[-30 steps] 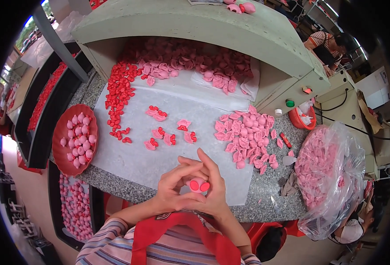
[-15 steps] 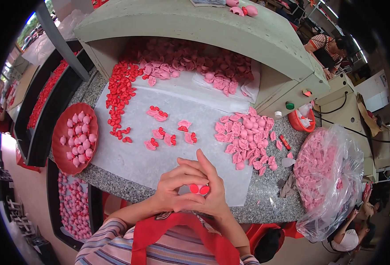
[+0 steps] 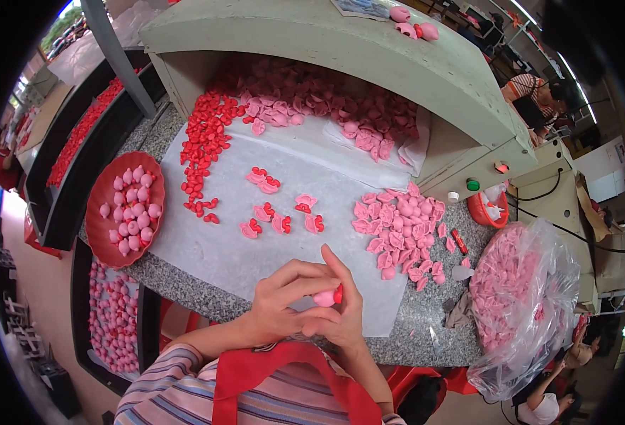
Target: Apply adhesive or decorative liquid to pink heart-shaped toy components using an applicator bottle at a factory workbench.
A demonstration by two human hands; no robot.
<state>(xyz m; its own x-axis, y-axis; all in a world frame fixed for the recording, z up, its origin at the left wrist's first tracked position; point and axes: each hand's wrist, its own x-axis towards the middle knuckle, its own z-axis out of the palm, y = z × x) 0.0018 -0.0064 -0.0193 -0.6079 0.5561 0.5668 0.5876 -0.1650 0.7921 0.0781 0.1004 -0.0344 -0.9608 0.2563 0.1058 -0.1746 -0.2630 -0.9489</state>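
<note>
Near the front edge of the bench, my left hand and my right hand meet around a small round pink piece with a red part on its right side. Fingertips of both hands press on it and are closed on it. Just beyond, on white paper, lie several pink shell-like pieces with red bits fitted to them, among them a pair. A heap of loose pink shells sits to the right. Small red pieces are piled at the left.
A grey hood-like machine with pink shells inside stands at the back. A red scalloped dish of pink balls is at left, above a black tray. A plastic-bagged pink pile and orange basket are at right.
The pink piece has turned in my fingers: two red discs faced up before, and now its pink side shows with red at the right. My fingers have shifted around it.
</note>
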